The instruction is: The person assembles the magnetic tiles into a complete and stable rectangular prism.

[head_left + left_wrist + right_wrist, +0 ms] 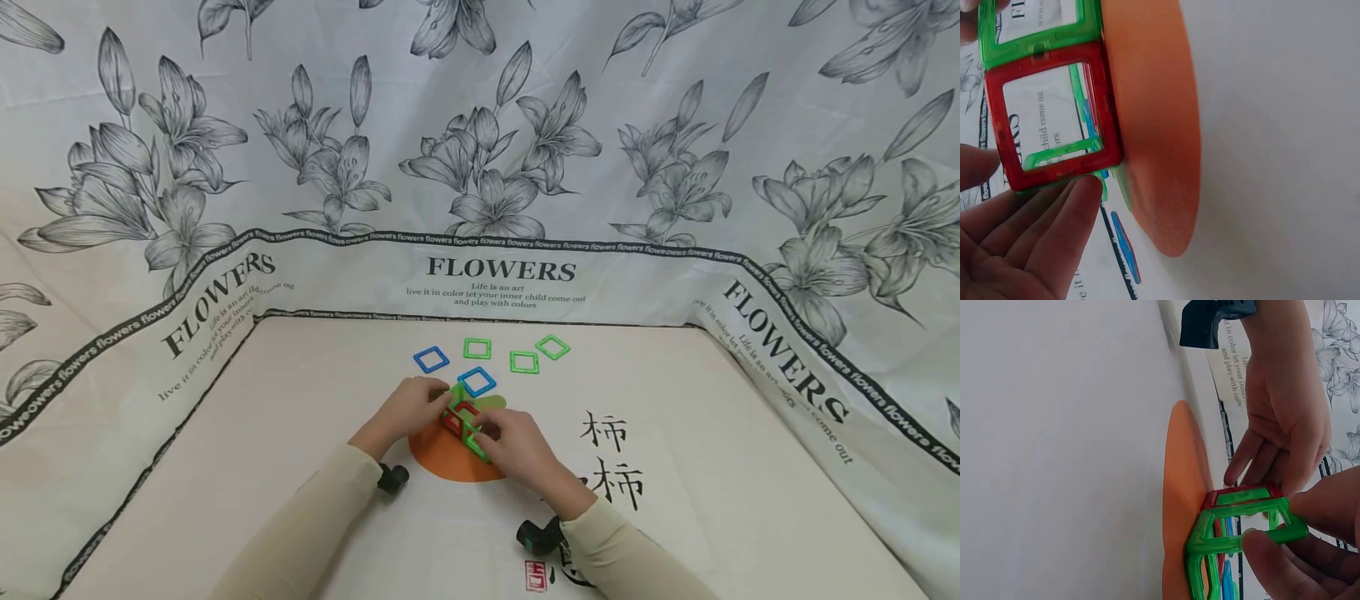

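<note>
Several joined frames [1054, 64] between hands [408, 408] [525, 450]

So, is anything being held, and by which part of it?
The right hand pinches a green frame by its upper end. The left hand is at an edge of the red frame; whether it grips is unclear.

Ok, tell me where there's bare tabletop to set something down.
Bare tabletop: left, between the left sleeve and the left cloth border; right, between the black characters and the right cloth border. Crowded: over the orange print, where the left hand and right hand hold joined red and green frames, and just beyond, among loose blue frames and loose green frames.
</note>
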Demonstrator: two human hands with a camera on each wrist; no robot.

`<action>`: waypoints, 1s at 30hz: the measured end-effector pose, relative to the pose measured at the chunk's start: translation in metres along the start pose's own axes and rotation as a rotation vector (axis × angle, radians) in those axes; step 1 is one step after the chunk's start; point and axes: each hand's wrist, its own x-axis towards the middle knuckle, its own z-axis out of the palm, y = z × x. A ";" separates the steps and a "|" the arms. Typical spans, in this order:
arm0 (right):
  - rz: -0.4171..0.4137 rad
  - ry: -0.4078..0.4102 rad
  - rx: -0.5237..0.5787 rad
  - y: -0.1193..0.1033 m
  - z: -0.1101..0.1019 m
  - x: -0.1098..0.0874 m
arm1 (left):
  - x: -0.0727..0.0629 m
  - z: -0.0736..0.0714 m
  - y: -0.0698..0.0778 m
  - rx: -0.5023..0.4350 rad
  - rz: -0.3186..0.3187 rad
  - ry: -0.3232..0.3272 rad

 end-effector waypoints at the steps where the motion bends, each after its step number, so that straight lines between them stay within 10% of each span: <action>1: 0.003 0.007 0.002 -0.001 0.002 0.001 | 0.000 0.000 0.000 -0.001 -0.003 0.007; 30: 0.078 0.013 0.282 -0.017 0.039 0.020 | 0.004 0.001 -0.008 -0.106 -0.068 0.152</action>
